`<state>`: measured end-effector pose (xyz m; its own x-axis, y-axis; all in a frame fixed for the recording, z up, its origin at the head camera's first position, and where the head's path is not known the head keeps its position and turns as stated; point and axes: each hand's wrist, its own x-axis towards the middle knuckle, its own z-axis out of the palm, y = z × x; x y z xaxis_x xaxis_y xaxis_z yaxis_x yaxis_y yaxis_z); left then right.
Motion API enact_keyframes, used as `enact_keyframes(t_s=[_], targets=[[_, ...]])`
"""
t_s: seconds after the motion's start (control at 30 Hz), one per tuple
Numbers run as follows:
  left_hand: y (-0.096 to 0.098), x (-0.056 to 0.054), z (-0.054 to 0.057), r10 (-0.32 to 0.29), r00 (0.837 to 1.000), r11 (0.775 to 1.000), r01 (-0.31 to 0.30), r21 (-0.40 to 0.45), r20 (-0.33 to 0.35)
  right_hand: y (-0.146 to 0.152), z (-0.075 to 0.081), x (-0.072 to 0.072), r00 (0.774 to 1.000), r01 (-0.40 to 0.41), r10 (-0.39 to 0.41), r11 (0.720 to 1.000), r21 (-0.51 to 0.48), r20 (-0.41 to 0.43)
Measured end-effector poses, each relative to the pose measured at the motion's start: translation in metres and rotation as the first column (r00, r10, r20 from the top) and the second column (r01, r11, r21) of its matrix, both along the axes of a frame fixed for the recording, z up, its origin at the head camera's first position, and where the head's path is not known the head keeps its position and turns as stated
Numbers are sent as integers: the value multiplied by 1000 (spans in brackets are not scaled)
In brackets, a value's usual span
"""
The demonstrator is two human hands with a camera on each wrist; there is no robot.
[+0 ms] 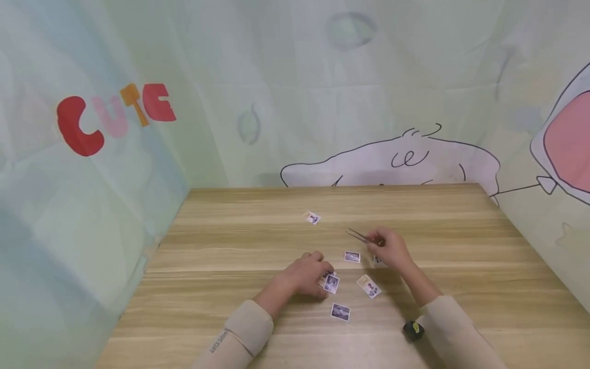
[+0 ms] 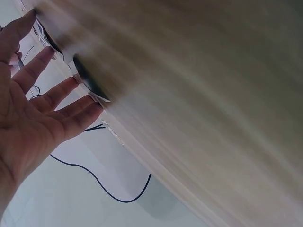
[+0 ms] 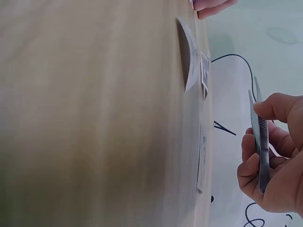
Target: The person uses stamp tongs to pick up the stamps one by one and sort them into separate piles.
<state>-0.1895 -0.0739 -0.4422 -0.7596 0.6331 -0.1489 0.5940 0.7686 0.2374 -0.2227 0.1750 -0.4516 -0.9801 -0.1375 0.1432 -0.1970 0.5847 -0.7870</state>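
My right hand [image 1: 389,249] holds metal tweezers [image 1: 359,236] above the table, their tips apart with nothing between them. In the right wrist view the thumb and fingers grip the tweezers [image 3: 263,156] along their sides. My left hand [image 1: 306,275] rests low on the table, fingers spread, its fingertips touching small printed cards [image 1: 331,284] that overlap. Those cards look bent up off the wood in the left wrist view, where the fingers [image 2: 59,92] are mostly straight. A purple picture card [image 1: 352,257] lies between the hands. Another card [image 1: 378,260] is partly hidden below my right hand.
On the wooden table [image 1: 221,236] lie a colourful card [image 1: 369,286], a purple card [image 1: 340,312] nearer me and another card [image 1: 312,218] farther back. A small black object [image 1: 413,330] with a yellow-green mark is beside my right sleeve. Printed curtains [image 1: 258,102] enclose the table.
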Motion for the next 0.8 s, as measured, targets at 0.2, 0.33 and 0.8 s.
enact_keyframes(t_s=[0.2,0.33,0.8], targets=[[0,0,0,-2,1000,1000,2,-2,0,9,-3,8,1000,0,1,999,43,-24],[1,0,1,0,1000,1000,0,-5,-1,15,-4,12,999,-26,27,999,45,-29],[2,-2,0,0,1000,1000,0,-27,-5,28,-2,20,976,-11,28,997,-79,218]])
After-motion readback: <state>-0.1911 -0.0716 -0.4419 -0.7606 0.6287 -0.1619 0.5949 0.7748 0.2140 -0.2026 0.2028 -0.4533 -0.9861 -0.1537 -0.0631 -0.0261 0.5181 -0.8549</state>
